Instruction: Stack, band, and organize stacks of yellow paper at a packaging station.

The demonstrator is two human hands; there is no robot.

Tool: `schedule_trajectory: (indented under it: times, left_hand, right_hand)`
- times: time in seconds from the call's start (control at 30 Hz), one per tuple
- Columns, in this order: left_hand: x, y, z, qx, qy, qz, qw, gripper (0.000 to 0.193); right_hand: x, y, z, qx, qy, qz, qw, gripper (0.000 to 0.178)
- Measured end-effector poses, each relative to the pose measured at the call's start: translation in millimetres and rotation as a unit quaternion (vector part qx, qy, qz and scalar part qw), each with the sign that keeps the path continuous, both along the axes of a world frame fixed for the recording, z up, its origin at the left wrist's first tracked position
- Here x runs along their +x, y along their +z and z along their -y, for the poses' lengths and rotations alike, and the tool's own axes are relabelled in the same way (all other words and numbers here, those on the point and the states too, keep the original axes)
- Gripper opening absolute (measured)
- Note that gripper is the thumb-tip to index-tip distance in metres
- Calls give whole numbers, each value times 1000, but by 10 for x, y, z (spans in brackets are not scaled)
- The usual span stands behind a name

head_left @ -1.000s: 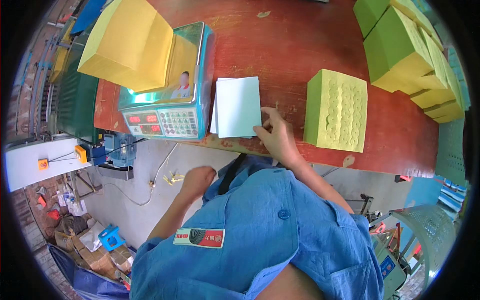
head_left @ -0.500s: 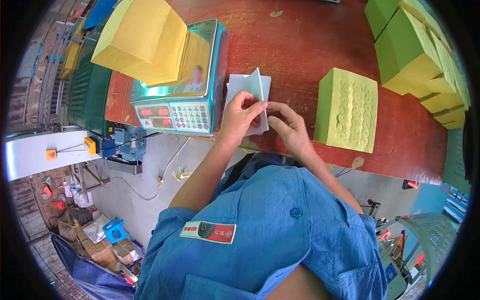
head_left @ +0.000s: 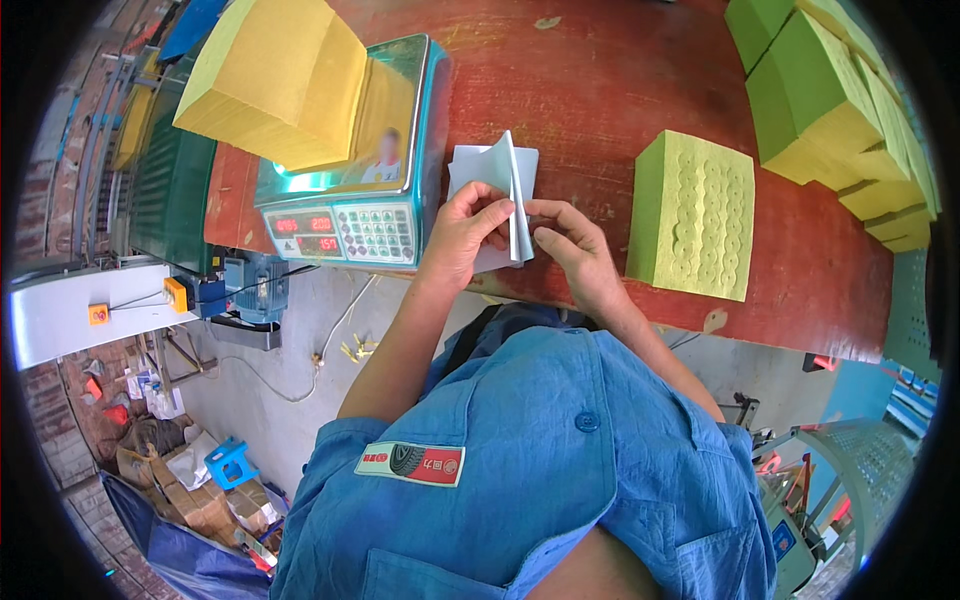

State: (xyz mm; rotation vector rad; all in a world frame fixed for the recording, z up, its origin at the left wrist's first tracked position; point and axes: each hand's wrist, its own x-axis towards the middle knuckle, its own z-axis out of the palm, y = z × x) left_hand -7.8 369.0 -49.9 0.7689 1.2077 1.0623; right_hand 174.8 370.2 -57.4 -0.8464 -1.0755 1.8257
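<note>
A small stack of white paper sheets (head_left: 519, 165) lies near the table's front edge, several of them raised on edge and slightly fanned. My left hand (head_left: 468, 232) is closed, with thumb and fingers pinching the raised sheets from their left side. At their right edge is my right hand (head_left: 583, 258), its index fingertip at the paper and the thumb a little apart from it; nothing shows between them. To the left, a turquoise digital scale (head_left: 425, 120) with a metal pan carries a thick yellow block of stacked paper (head_left: 270, 85).
Right of my hands stands another yellow block (head_left: 693, 215) with rows of round scalloped marks on top. More yellow blocks (head_left: 820, 100) are piled at the far right of the red table (head_left: 580, 70). A grey machine arm with a motor (head_left: 255, 285) is at the left.
The raised part of the sheets now stands more upright and shows several leaves instead of one broad flap. My left hand has shifted slightly left; the right hand has barely moved.
</note>
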Motion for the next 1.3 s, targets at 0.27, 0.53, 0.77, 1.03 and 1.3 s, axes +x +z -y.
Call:
schedule_trajectory:
  times: [0.27, 0.53, 0.77, 1.03, 1.3]
  left_hand:
    - [118, 48, 33, 75, 39, -28, 996, 39]
    - [147, -35, 27, 81, 51, -40, 995, 34]
    - [150, -16, -2, 83, 61, -42, 994, 38]
    - [140, -1, -2, 70, 56, -19, 996, 38]
    - [128, -2, 4, 61, 53, -4, 997, 40]
  right_hand:
    - [22, -41, -6, -19, 0, -8, 1000, 28]
    - [5, -14, 8, -10, -6, 1, 1000, 28]
    - [4, -46, -3, 5, 0, 10, 1000, 28]
    - [-6, -67, -16, 9, -1, 2, 1000, 28]
    - [3, -47, -30, 4, 0, 4, 1000, 28]
